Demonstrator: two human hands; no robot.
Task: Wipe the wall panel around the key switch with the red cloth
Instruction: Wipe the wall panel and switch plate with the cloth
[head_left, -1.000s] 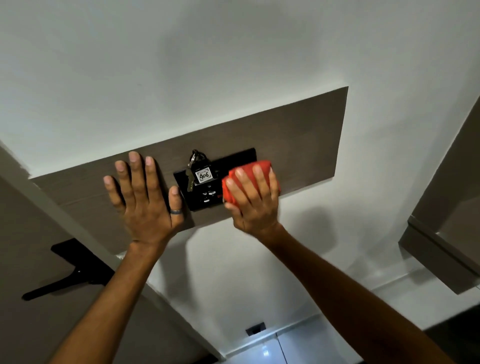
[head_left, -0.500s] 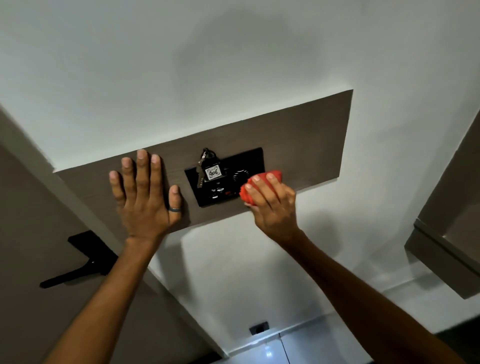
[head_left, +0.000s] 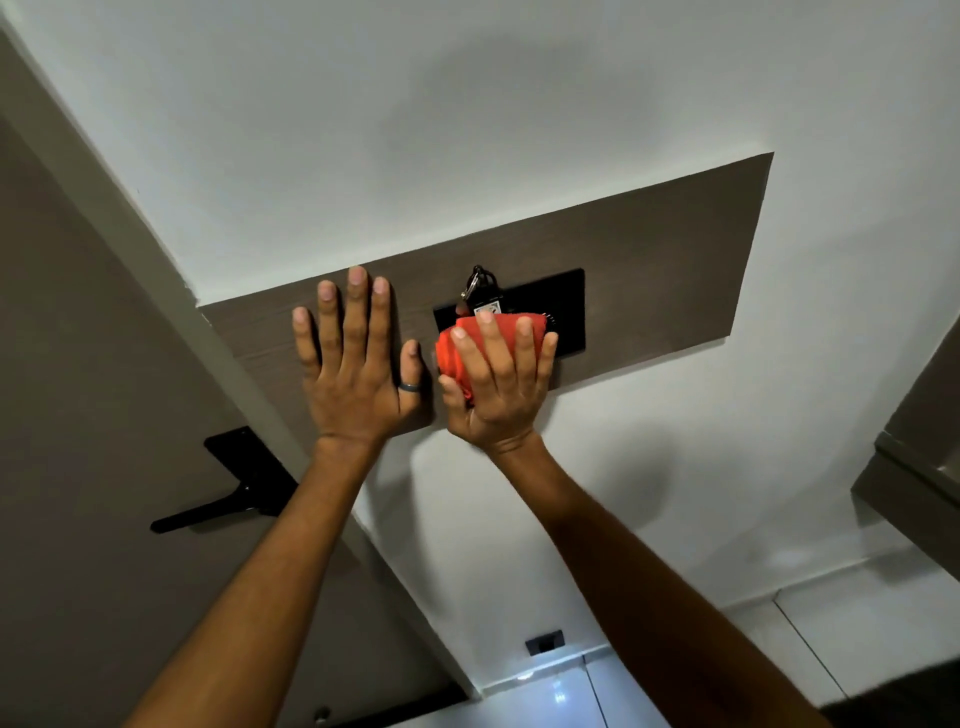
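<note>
A brown wood-grain wall panel (head_left: 665, 249) runs across the white wall. In its middle sits a black key switch plate (head_left: 569, 301) with a bunch of keys (head_left: 480, 288) hanging at its top. My right hand (head_left: 498, 379) presses a bunched red cloth (head_left: 457, 343) flat over the left and lower part of the plate, hiding most of it. My left hand (head_left: 358, 364), with a ring on the thumb, lies flat with fingers spread on the panel just left of the plate, holding nothing.
A brown door (head_left: 78, 415) with a black lever handle (head_left: 228, 493) stands at the left, beside the panel's left end. A small black socket (head_left: 544, 643) sits low on the wall near the tiled floor. A brown cabinet edge (head_left: 914, 467) juts in at right.
My right hand has slid the red cloth left from the plate's right side over its lower left part, close to my left thumb. The left hand has stayed flat on the panel.
</note>
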